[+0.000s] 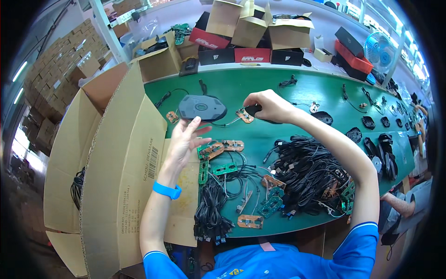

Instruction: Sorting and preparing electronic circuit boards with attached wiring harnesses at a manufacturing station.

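Black lettering (131, 215) and a barcode (153, 162) run up an open cardboard carton (132, 169); white lettering (252, 58) marks red boxes (251, 53), a yellow emblem (236, 272) a blue shirt (288, 260).

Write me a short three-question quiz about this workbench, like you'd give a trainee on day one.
1. True or false: the left hand holds nothing.
2. Which is nearest the blue shirt?
A) the fan
B) the cables
C) the red boxes
3. Fill in: the blue band is on the ____ wrist.

Key:
1. False: it holds a grey part.
2. B
3. left
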### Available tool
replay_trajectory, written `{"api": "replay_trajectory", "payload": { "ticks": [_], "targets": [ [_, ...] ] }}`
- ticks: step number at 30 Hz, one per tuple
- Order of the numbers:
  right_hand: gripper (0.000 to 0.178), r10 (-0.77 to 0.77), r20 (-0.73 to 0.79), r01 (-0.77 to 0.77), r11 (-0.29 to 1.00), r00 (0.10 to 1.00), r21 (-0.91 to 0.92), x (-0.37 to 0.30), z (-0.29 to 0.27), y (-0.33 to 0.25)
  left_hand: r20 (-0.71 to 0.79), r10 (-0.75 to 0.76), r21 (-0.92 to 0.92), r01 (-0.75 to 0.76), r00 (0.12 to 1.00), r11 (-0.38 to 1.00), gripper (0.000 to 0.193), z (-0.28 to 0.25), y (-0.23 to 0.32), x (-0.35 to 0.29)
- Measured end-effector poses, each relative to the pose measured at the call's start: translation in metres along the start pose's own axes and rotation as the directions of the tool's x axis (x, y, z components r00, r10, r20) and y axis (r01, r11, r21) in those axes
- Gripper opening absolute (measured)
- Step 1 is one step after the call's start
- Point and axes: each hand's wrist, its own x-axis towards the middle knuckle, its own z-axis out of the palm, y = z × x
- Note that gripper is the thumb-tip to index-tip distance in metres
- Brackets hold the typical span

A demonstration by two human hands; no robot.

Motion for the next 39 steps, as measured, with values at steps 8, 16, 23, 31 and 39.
{"api": "replay_trajectory", "payload": {
  "ticks": [8, 16, 23, 31, 39],
  "targets": [
    [0.032, -0.224, -0.068, 0.188, 0.92, 0.972, -0.345, -0.012, 0.04, 0.028, -0.069, 0.176, 0.372, -0.138, 0.982, 0.918, 0.036, -0.031, 0.016, 0.007],
    [0.03, -0.109, -0.08, 0.075, 0.934, 0.991, -0.348, -0.04, 0.021, 0.056, -0.014, 0.256, 0.685, -0.178, 0.966, 0.707, 0.031, -0.056, 0.004, 0.017],
    [0.027, 0.22, 0.077, -0.187, 0.932, 0.972, -0.31, -0.057, 0.011, 0.082, 0.186, 0.321, 0.976, -0.213, 0.929, 0.052, 0.03, -0.09, -0.004, 0.037],
    [0.021, -0.062, 0.115, 0.112, 0.856, 0.991, -0.505, -0.043, 0.036, 0.068, 0.418, 0.422, 0.906, -0.399, 0.804, -0.137, 0.03, -0.116, -0.022, 0.048],
    [0.016, 0.102, 0.281, 0.113, 0.748, 0.954, -0.654, -0.016, 0.054, 0.051, 0.219, 0.231, 0.976, -0.217, 0.948, -0.034, 0.028, -0.08, -0.015, 0.029]
  ]
}}
